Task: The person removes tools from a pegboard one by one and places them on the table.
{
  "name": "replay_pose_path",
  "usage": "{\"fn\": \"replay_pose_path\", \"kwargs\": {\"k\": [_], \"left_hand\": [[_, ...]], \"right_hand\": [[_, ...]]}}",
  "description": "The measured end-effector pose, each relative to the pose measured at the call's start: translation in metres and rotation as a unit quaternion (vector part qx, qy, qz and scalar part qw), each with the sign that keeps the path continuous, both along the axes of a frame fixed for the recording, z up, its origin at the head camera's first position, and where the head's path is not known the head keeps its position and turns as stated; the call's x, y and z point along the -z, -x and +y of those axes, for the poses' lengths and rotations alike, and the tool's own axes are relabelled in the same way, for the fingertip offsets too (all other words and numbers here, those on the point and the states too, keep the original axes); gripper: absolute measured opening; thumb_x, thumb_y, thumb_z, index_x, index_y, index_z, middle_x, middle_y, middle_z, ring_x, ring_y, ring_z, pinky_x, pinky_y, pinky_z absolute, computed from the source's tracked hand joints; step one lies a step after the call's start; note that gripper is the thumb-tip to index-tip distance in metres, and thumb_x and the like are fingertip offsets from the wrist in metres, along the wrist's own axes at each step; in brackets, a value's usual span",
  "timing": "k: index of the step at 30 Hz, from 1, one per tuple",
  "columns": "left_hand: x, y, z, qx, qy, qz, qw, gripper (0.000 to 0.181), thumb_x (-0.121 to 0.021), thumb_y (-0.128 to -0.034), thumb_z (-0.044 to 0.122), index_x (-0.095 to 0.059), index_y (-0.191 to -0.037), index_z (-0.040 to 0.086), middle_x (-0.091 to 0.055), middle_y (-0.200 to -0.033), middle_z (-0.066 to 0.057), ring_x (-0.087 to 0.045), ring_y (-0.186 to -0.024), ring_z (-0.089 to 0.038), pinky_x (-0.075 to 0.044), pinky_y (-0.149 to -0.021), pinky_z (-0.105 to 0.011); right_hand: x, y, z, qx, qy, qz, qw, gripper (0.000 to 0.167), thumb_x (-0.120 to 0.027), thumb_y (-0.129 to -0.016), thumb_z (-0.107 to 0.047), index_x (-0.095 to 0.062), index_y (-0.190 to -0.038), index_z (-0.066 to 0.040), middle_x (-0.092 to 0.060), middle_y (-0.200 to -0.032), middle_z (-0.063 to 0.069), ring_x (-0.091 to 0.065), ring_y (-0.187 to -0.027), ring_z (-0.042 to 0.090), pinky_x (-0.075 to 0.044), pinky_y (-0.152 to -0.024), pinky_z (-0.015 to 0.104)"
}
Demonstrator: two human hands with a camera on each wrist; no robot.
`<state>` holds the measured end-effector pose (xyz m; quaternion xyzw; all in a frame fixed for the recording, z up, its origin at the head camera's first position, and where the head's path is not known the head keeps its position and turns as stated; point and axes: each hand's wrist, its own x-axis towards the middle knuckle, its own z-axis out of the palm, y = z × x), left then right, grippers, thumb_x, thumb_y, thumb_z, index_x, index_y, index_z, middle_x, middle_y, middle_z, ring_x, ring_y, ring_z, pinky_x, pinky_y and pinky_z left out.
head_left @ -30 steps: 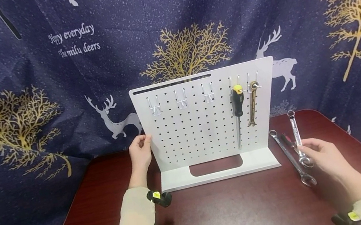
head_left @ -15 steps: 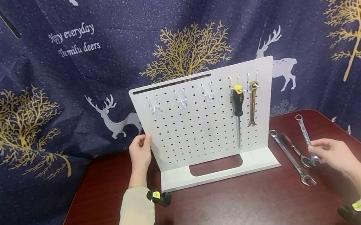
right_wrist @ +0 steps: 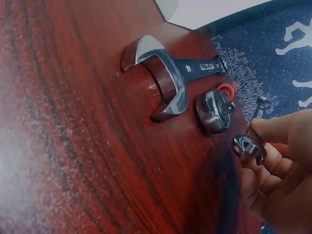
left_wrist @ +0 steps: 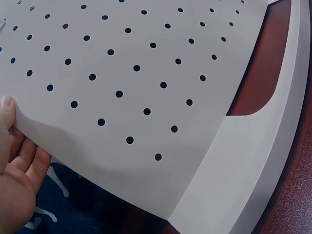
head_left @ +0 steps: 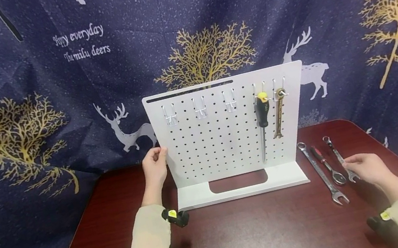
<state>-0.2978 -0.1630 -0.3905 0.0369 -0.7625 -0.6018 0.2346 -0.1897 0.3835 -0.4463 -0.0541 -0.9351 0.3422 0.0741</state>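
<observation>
A small silver wrench (head_left: 336, 153) lies toward the right side of the head view, angled from its ring end at upper left to its forked end at lower right. The person's right hand (head_left: 370, 172) pinches it near the forked end; in the right wrist view that end juts out beside the fingers, at centre right of the frame. Whether the wrench touches the tabletop cannot be told.

Just left of it, a ratchet with a red and black handle (head_left: 328, 166) lies on the tabletop, its round head toward the bottom of the frame. Further left and roughly parallel lies a larger silver wrench (head_left: 320, 172), its forked end at the lower right.

At the centre of the head view stands a white pegboard (head_left: 218, 147) on its own base. The left hand (head_left: 154, 169) grips its left edge, thumb on the front and fingers behind. Three clear hooks (head_left: 201, 114) line the board's upper left. At its upper right hang a black screwdriver with a yellow end (head_left: 262, 113) and, beside it, a gold-toned wrench (head_left: 280, 117).

The reddish-brown tabletop (head_left: 260, 232) fills the lower middle of the frame; behind it hangs a dark blue cloth (head_left: 132, 78) printed with white deer and golden trees.
</observation>
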Motion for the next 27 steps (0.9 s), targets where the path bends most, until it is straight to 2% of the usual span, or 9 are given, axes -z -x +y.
{"fn": "replay_pose_path", "kwargs": {"k": [4, 12, 23, 27], "left_hand": [[0.0001, 0.0000, 0.0002, -0.002, 0.000, -0.002, 1.0000, 0.024, -0.063, -0.0912, 0.021, -0.063, -0.096, -0.002, -0.060, -0.081, -0.013, -0.050, -0.063, -0.008, -0.046, -0.059, -0.016], [-0.0003, 0.0001, -0.0003, -0.003, 0.000, 0.003, 1.0000, 0.024, -0.064, -0.0911, 0.022, -0.063, -0.095, -0.002, -0.057, -0.075, -0.007, -0.049, -0.060, -0.007, -0.045, -0.057, -0.017], [-0.0006, -0.0005, -0.0005, 0.000, -0.004, 0.000, 1.0000, 0.025, -0.064, -0.0910, 0.022, -0.063, -0.095, -0.002, -0.057, -0.075, -0.008, -0.049, -0.061, -0.008, -0.045, -0.058, -0.017], [-0.0010, -0.0011, 0.0000, 0.002, -0.008, 0.002, 1.0000, 0.024, -0.064, -0.0907, 0.021, -0.063, -0.095, -0.003, -0.057, -0.075, -0.008, -0.049, -0.060, -0.008, -0.045, -0.058, -0.016]], "right_hand": [[-0.0020, 0.0032, -0.0014, 0.004, -0.023, -0.005, 0.9997, 0.033, -0.057, -0.090, -0.013, -0.062, -0.099, 0.018, -0.067, -0.087, 0.031, -0.058, -0.067, 0.009, -0.046, -0.054, 0.026], [0.0001, 0.0077, -0.0001, 0.013, -0.034, -0.024, 0.9991, 0.030, -0.056, -0.090, -0.012, -0.063, -0.098, 0.016, -0.069, -0.077, 0.020, -0.056, -0.063, 0.010, -0.043, -0.055, 0.029], [0.0002, 0.0068, 0.0004, 0.036, -0.086, -0.033, 0.9951, 0.029, -0.058, -0.088, -0.019, -0.068, -0.088, 0.008, -0.068, -0.083, 0.022, -0.057, -0.069, 0.023, -0.040, -0.058, 0.032], [-0.0009, 0.0069, -0.0018, 0.034, -0.100, -0.034, 0.9938, 0.028, -0.059, -0.088, -0.020, -0.070, -0.085, 0.006, -0.068, -0.078, 0.018, -0.057, -0.068, 0.021, -0.040, -0.059, 0.034]]}}
